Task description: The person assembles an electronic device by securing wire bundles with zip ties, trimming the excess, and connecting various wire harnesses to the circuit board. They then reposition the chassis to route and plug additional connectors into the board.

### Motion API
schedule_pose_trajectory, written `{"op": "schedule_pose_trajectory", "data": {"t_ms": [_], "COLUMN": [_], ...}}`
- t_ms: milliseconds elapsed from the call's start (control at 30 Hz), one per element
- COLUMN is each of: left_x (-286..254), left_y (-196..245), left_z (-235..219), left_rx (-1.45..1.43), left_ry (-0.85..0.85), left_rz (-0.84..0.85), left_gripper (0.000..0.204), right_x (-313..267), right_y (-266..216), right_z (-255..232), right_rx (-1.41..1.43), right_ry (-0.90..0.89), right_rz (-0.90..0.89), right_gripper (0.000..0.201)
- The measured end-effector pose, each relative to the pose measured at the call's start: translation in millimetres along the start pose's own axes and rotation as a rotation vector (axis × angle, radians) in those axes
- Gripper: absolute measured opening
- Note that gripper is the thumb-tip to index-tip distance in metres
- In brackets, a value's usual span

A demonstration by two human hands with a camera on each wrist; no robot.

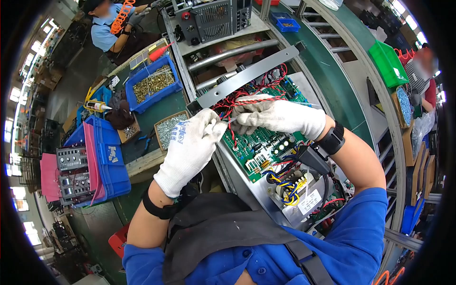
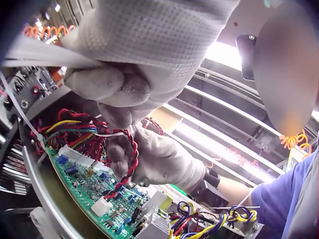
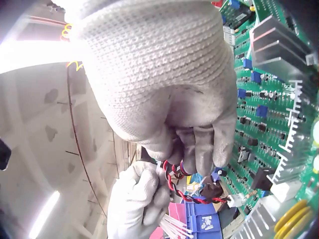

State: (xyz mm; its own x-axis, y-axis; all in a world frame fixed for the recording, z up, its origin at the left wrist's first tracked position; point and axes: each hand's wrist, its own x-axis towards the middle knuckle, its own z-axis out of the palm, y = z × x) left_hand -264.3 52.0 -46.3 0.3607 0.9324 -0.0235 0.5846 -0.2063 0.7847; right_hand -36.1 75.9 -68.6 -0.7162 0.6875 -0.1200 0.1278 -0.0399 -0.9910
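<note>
My gloved left hand (image 1: 190,142) pinches a thin white cable tie (image 2: 110,134) at a bundle of twisted red-and-black wires (image 1: 237,96). More white cable ties (image 3: 175,228) stick out from the same hand in the right wrist view. Close beside it, my gloved right hand (image 1: 280,116) has its fingers curled round the wires; its fingertips are partly hidden in the head view. Beneath both hands lies a green circuit board (image 1: 266,145) in a metal chassis. One twisted wire pair (image 3: 187,197) runs to a white connector (image 3: 237,200) on the board.
A grey metal bar (image 1: 247,78) crosses the chassis behind my hands. To the left stand a blue bin of brass fasteners (image 1: 158,99), a screw box (image 1: 157,133) and a blue crate (image 1: 114,166). A machine unit (image 1: 213,21) sits farther back. Another person (image 1: 107,31) works at upper left.
</note>
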Motion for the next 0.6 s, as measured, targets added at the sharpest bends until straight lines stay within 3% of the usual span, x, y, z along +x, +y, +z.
{"op": "schedule_pose_trajectory", "data": {"t_ms": [300,367,433,567,600], "left_x": [3,3,1,1,2], "left_y": [1,-4,-6,-18,-21], "left_z": [6,11,19,27,28], "left_rx": [0.009,0.047,0.054,0.124,0.223], "left_ry": [-0.032,-0.060,0.176,0.256,0.326], "left_rz": [-0.017,-0.055,0.201,0.171,0.259], "left_gripper": [0.018,0.020,0.017,0.014,0.015], "right_x": [0,-5,-5,-8,-12], "right_y": [-7,-21,-17,-11,-19], "right_z": [4,7,7,4,6], "right_rx": [-0.058,-0.128,-0.066,0.192,0.210], "right_ry": [0.011,0.089,0.126,0.145,0.143], "right_rz": [0.066,0.187,0.184,0.120,0.124], "right_gripper": [0.030,0.024,0.022,0.017,0.016]}}
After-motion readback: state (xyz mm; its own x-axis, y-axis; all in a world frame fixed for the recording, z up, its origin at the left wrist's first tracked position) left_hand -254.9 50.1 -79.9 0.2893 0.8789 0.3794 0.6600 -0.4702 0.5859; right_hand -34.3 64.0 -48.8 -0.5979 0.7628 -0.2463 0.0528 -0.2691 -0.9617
